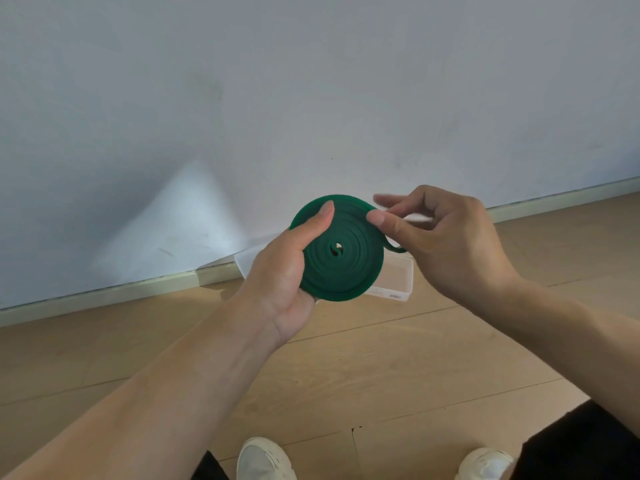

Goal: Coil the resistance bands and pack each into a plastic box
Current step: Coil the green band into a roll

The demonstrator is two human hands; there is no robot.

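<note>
Left hand point(287, 271) clamped on green coil point(343, 251), right hand point(440, 237) pinching loose tail; one slip, spiral springs apart short of plastic box point(398, 278).

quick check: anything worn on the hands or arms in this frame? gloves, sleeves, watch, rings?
Nothing visible. The left hand and right hand are bare: no gloves, rings or watch. Both forearms are uncovered as far as the frame edges, so no sleeves show.

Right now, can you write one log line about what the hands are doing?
left hand: grip on coiled green rubber resistance band | right hand: pinching band's loose end | clear plastic box: on floor, behind coil
</note>
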